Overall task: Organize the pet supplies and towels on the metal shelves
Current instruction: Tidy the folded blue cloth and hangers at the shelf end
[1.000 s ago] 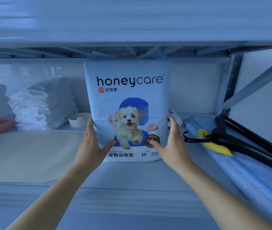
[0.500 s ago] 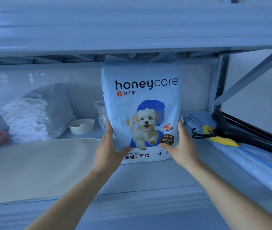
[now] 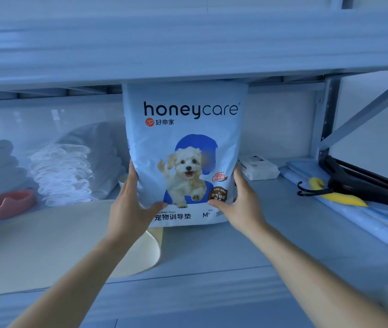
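1. Metal shelf (image 3: pixel 212 252): this is your working tier. Headroom is tight, and the upper shelf (image 3: pixel 188 43) hides the top of the load behind its front lip. Slide the load rather than lifting it.
2. Cream mat (image 3: pixel 34 245): it lies near left. Its right edge curls up just below the load's lower left corner. Seat the base to the right of that curl, or it will likely stand crooked.
3. Pad pack (image 3: pixel 183 150): it stands upright mid-shelf between your hands, label towards you. The base is at shelf level. Whether its weight is down, I cannot tell.
4. Folded towels (image 3: pixel 63 171): stacked far left, apart from the pack. Leave a gap so neither crowds the other.
5. Left hand (image 3: pixel 129 207): it grips the pack's lower left side, thumb on the front and fingers round the edge.
6. Right hand (image 3: pixel 242 204): it mirrors that grip on the lower right side. Push evenly with both hands so the pack goes back square.
7. Wipes packet (image 3: pixel 258 168): it sits far right, just behind your right hand. Mind it when pushing back.
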